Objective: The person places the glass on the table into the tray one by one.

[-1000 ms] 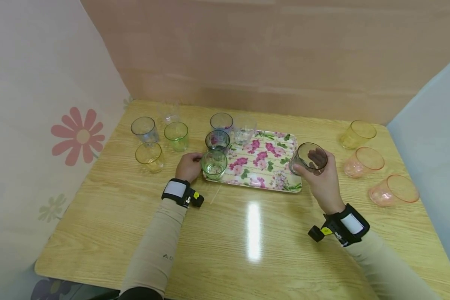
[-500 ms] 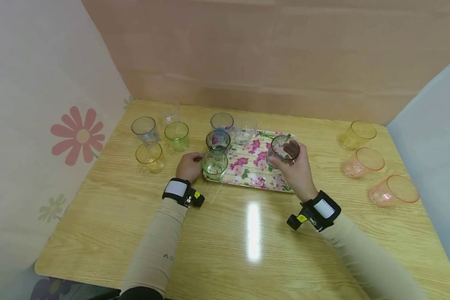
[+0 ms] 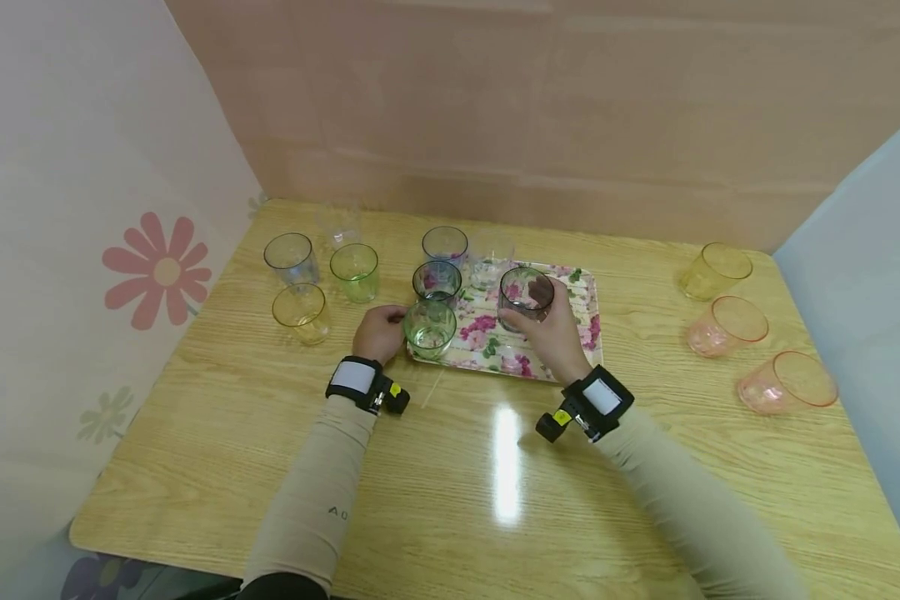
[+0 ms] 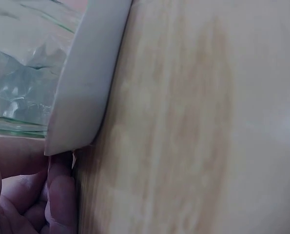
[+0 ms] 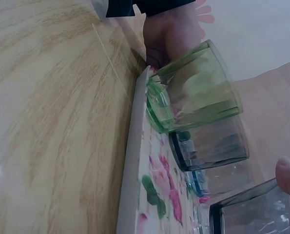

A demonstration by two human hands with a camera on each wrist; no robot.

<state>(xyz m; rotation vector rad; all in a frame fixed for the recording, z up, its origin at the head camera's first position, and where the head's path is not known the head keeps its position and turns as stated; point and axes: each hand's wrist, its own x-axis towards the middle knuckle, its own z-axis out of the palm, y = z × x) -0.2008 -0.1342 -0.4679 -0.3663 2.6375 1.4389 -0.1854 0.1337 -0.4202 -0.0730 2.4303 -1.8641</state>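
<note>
My left hand (image 3: 377,335) grips the left end of the flowered tray (image 3: 487,360). In the left wrist view its thumb lies by the tray rim (image 4: 84,83), other fingers curled underneath. Right beside it a green glass (image 3: 429,332) stands upright on the tray. My right hand (image 3: 558,333) holds a dark grey glass (image 3: 515,292) upright over the middle of the tray; whether its base touches the tray, I cannot tell. Behind the green glass, another grey glass (image 3: 437,283), a blue glass (image 3: 444,244) and a clear glass (image 3: 489,268) stand in the tray's left part.
Left of the tray stand a blue glass (image 3: 291,260), a yellow glass (image 3: 300,317), a green glass (image 3: 355,275) and a clear glass (image 3: 340,229). At the right are a yellow glass (image 3: 715,271) and two pink glasses, one farther (image 3: 726,327), one nearer (image 3: 783,383). Walls surround the table.
My right hand has carried the grey glass leftward from the tray's right end to its middle. The left hand stays at the tray's left edge.
</note>
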